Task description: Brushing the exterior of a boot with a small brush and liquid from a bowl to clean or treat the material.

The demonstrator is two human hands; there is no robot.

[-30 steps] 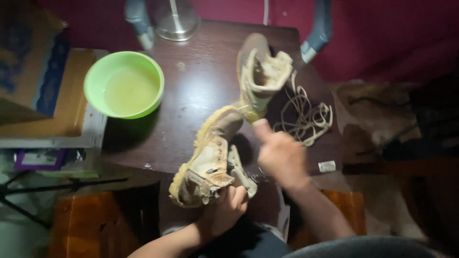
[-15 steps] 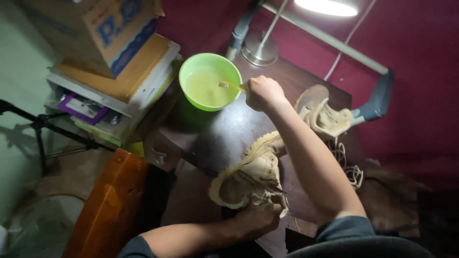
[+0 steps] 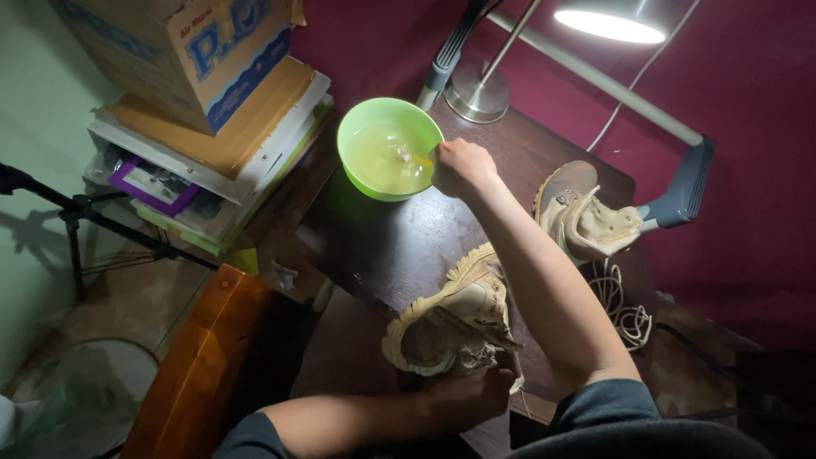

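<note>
The tan boot (image 3: 459, 327) lies on its side at the near edge of the dark table (image 3: 382, 246), gripped at the sole by the closed left hand (image 3: 463, 395). The right hand (image 3: 461, 166), well apart from it, is closed on a small tool dipped in the green bowl (image 3: 389, 149) of liquid. Risk: the bowl may tip, or drips may spill across the table.

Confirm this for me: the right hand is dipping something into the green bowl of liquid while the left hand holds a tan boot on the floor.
Not quite. In the head view the boot lies on the dark wooden table, not the floor. The rest stands: the left hand holds it at the near edge, and the right hand reaches into the green bowl of liquid.
</note>
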